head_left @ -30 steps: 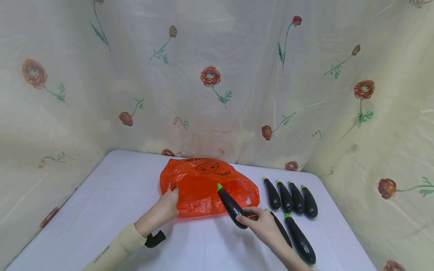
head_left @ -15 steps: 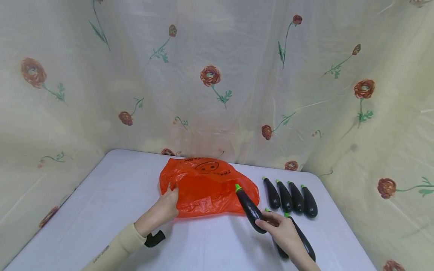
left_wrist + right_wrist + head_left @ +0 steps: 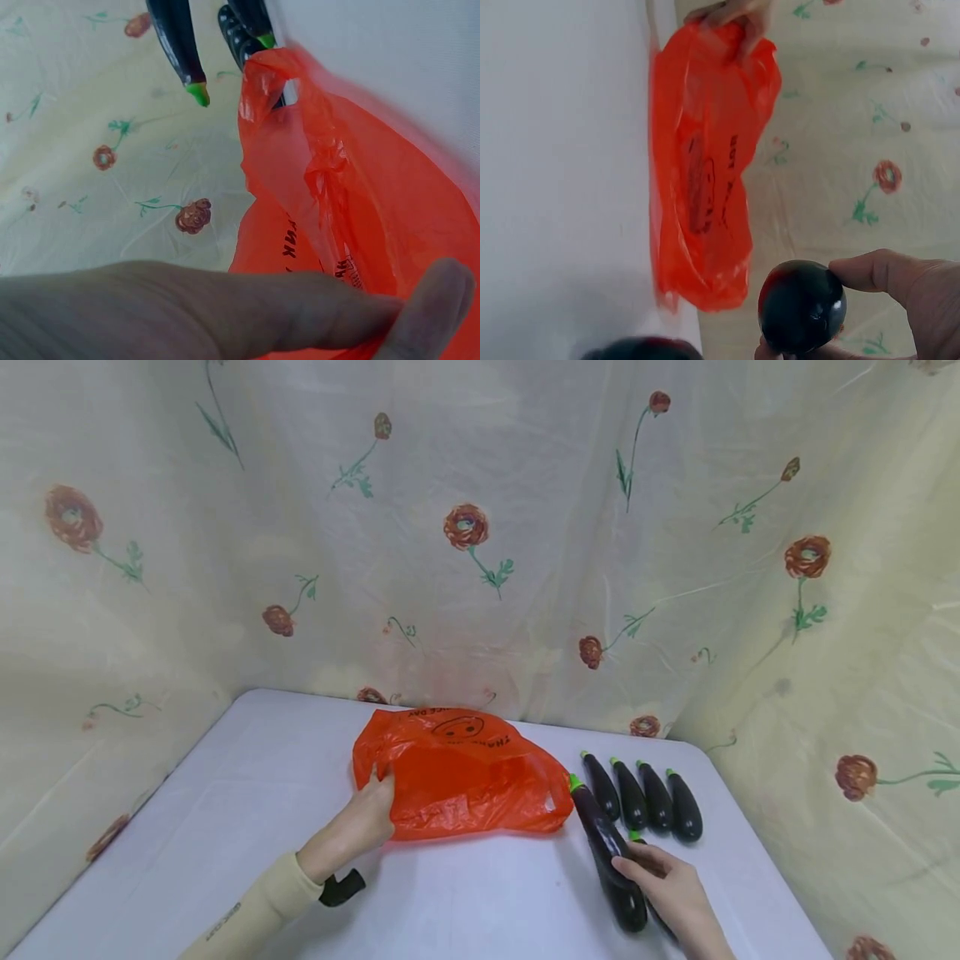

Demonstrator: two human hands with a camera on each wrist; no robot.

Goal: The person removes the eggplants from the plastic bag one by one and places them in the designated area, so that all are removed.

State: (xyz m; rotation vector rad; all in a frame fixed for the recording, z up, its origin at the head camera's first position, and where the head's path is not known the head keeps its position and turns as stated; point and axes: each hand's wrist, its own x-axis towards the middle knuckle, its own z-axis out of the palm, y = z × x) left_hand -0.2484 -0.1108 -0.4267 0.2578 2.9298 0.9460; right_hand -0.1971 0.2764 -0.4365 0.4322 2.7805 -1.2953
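My left hand [image 3: 363,814] pinches the near left edge of a red plastic bag [image 3: 465,793], which bulges with its mouth parted on the table. The left wrist view shows the thumb [image 3: 431,315] pressed on the red film. In my right hand [image 3: 671,889] is a glossy dark eggplant [image 3: 594,814], gripped near its fat end, green stem tip pointing away toward the bag's right corner. In the right wrist view that eggplant [image 3: 802,307] appears end-on between thumb and fingers. Below it in the head view lies another eggplant [image 3: 628,910]; one more is mostly hidden behind the right hand.
Several eggplants [image 3: 658,802] lie in a row at the table's back right, stems away from me. The table [image 3: 285,760] has a white cover. A flower-printed curtain [image 3: 525,585] surrounds it at the back and sides. A black object [image 3: 342,889] shows by the left wrist.
My right hand has moved right with the eggplant, from in front of the bag to over the loose eggplants. The left hand stays on the bag's edge.
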